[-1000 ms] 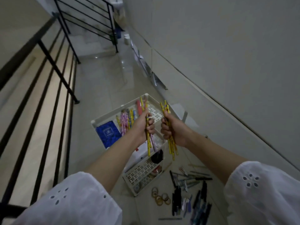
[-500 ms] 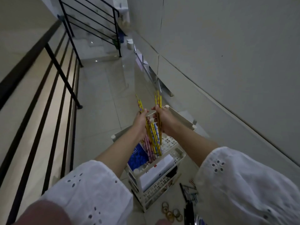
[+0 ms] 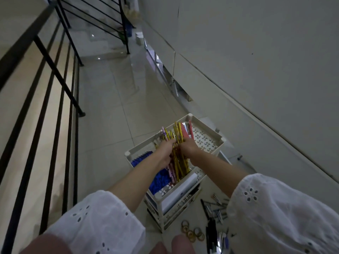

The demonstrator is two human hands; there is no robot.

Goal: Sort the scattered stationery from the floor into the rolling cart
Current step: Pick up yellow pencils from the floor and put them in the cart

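A white rolling cart (image 3: 207,126) stands on the tiled floor below me. Both my hands are down in its top tray. My left hand (image 3: 165,152) and my right hand (image 3: 189,149) each grip a bunch of yellow pencils (image 3: 178,162), which lie slanted along the tray among pink pencils (image 3: 169,170). A blue notebook (image 3: 159,178) lies in the tray's near left part, partly under my left forearm. A white roll (image 3: 180,189) lies on the shelf below.
Pens and markers (image 3: 213,213) are scattered on the floor right of the cart, with several tape rings (image 3: 191,231) beside them. A black railing (image 3: 45,74) runs along the left. A grey wall (image 3: 256,70) rises on the right. My knees show at the bottom edge.
Both hands have dropped from holding the pencil bunches upright above the cart to laying them down in the top tray. The view has tilted closer over the cart.
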